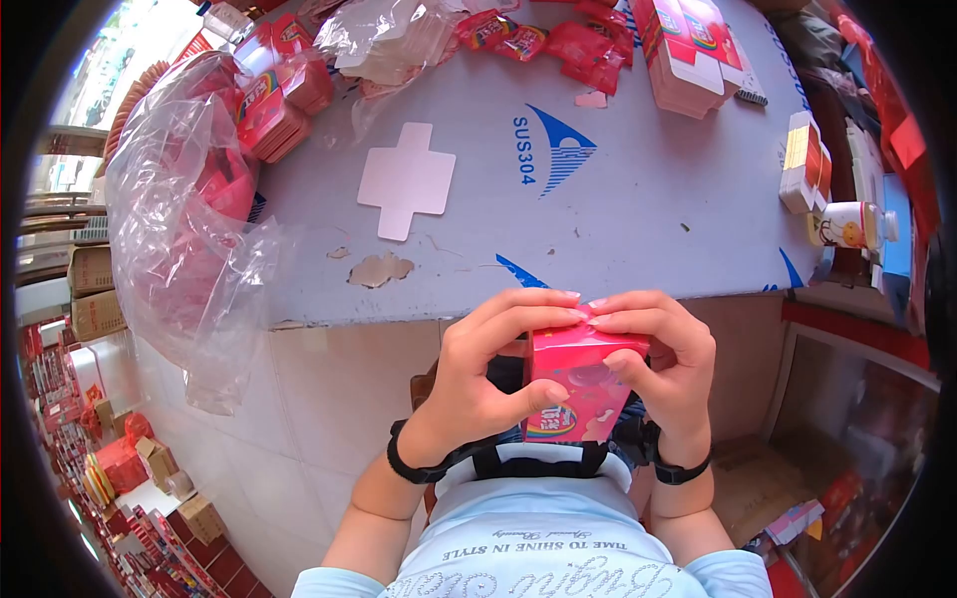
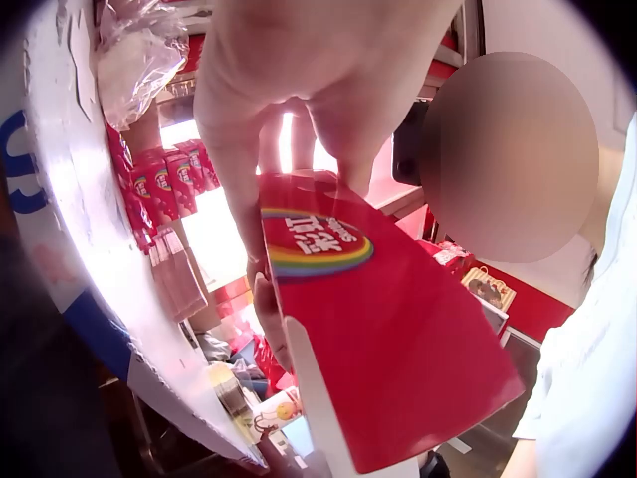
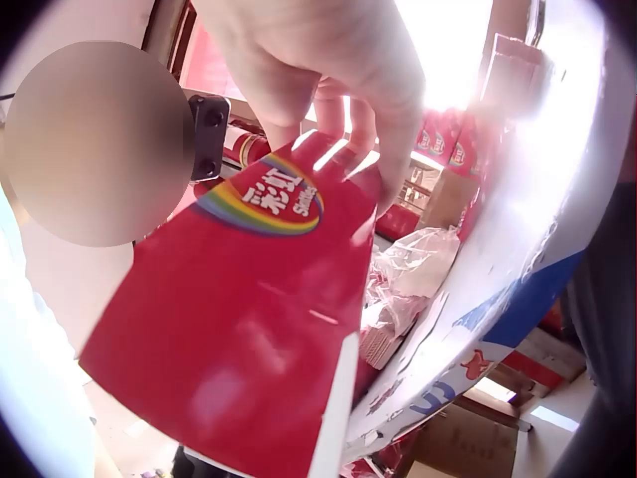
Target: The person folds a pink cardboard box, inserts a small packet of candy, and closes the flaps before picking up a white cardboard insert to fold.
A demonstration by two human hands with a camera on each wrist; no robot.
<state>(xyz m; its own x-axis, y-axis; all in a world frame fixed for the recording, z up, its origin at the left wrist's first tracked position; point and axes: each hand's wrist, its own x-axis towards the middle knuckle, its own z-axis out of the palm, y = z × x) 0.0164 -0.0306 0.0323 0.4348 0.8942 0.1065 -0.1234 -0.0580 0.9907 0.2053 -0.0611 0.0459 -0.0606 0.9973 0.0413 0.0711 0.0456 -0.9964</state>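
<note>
Both hands hold a pink-red carton with a rainbow logo, in front of the torso at the table's near edge. My left hand grips its left side, thumb near the logo and fingertips at the top edge. On the other side, my right hand has its fingertips at the top middle and its thumb on the upper front. The two sets of fingertips almost meet there. In the left wrist view, the carton's red side panel and a pale flap show. Another red panel fills the right wrist view.
On the table lies a white cross-shaped card. Crumpled clear plastic hangs over the left edge. Stacked red packets sit behind it, more cartons at the back right, and a bottle at the right edge.
</note>
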